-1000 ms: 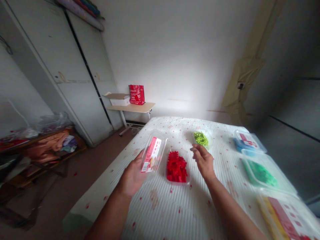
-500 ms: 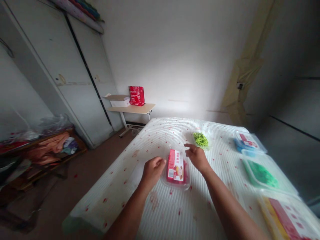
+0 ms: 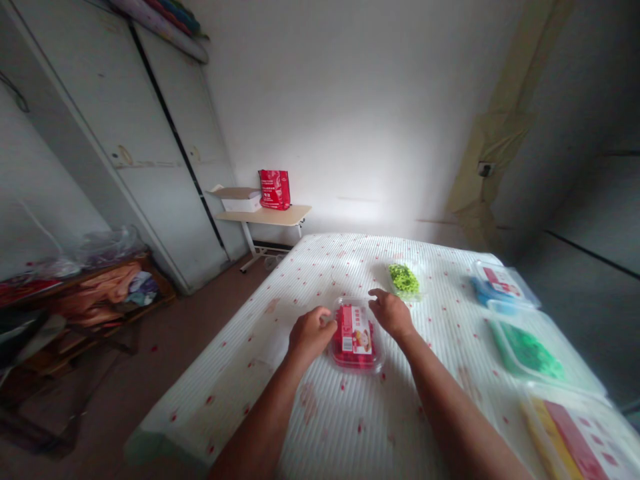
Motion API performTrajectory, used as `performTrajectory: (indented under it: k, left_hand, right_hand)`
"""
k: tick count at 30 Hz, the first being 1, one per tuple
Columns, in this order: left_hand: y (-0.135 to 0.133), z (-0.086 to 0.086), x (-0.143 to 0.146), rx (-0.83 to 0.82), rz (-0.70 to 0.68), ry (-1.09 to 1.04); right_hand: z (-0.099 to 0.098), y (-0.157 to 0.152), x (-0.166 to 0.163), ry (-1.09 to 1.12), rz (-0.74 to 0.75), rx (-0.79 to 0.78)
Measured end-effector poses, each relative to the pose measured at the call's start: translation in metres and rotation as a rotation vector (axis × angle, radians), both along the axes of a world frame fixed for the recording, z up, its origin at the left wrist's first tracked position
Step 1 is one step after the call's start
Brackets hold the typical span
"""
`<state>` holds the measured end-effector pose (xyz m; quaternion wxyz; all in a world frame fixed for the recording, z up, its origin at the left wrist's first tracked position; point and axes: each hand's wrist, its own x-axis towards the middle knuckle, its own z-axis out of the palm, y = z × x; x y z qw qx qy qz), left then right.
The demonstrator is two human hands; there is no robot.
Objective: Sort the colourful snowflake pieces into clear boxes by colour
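Observation:
A clear plastic box of red pieces [image 3: 356, 355] lies on the white, red-dotted bed cover [image 3: 320, 413], and its lid with a red label [image 3: 354, 331] rests on top. My left hand [image 3: 310, 331] is curled, its fingertips pinching the lid's left edge. My right hand [image 3: 393, 313] bends over the box's far right corner, fingers pressed down on the lid. Both forearms reach in from the bottom of the picture.
An open tub of light-green pieces [image 3: 404, 280] sits just beyond my right hand. Along the right edge lie lidded boxes of blue [image 3: 503, 283], green [image 3: 525, 347] and yellow-red [image 3: 575, 433] pieces. A side table with a red bag [image 3: 274, 190] stands by the wall; a cluttered rack [image 3: 100, 293] is at left.
My left hand brought the labelled lid from the left over the red box and set it on top. Both hands then closed in on the lid's edges.

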<state>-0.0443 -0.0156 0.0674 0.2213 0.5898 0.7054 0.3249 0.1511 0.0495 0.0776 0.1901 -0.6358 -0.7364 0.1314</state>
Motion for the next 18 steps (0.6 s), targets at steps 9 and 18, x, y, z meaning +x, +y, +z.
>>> performTrajectory:
  k: [9,18]
  left_hand:
    - [0.048,-0.015,0.008,0.018,0.086,-0.486]
    - [0.054,-0.03,0.02,0.082,0.152,-0.597]
  right_hand:
    - [-0.022,0.012,0.0,0.452,-0.027,-0.077]
    - [-0.029,0.01,-0.002,0.808,-0.074,-0.232]
